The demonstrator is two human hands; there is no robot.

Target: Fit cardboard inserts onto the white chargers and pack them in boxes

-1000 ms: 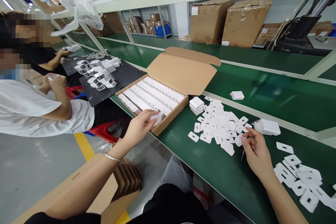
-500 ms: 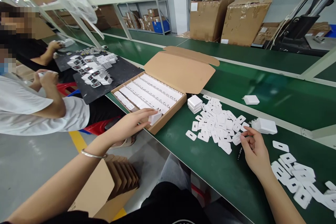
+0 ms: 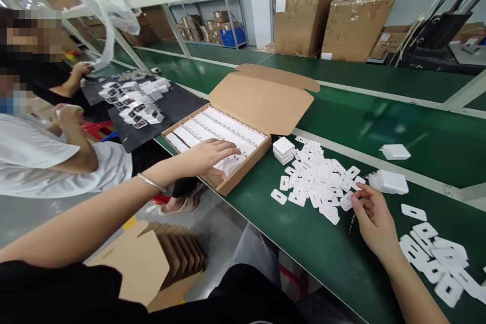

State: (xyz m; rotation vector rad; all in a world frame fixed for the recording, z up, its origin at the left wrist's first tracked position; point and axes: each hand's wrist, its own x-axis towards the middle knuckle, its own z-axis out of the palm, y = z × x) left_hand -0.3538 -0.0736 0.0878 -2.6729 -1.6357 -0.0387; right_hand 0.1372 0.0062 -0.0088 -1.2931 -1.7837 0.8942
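Note:
My left hand (image 3: 207, 158) reaches over the near right corner of an open cardboard box (image 3: 243, 172), its fingers stretched out and apart. White power adapters (image 3: 224, 126) with metal prongs fill the box in rows; those under my palm are hidden. At the right edge of a loose pile of white cards with slots (image 3: 319, 177), my right hand (image 3: 374, 217) rests with fingers loosely curled, thumb and forefinger apart. One white card (image 3: 346, 201) lies right by its thumb, and whether they touch I cannot tell. Beyond this hand lie some white adapters (image 3: 391, 182) with prongs.
Stacked adapters (image 3: 283, 149) stand beside the box. A single adapter (image 3: 395, 152) lies on the green belt (image 3: 349, 116). More slotted cards (image 3: 436, 258) lie at right. Two co-workers sit at left by a black mat (image 3: 182, 106) with small boxes. Folded cartons (image 3: 152, 263) stand below.
My left hand has moved right and further over the box, its fingers lifting off the corner adapter. The lone adapter on the belt has shifted right. My right hand stays by the cards.

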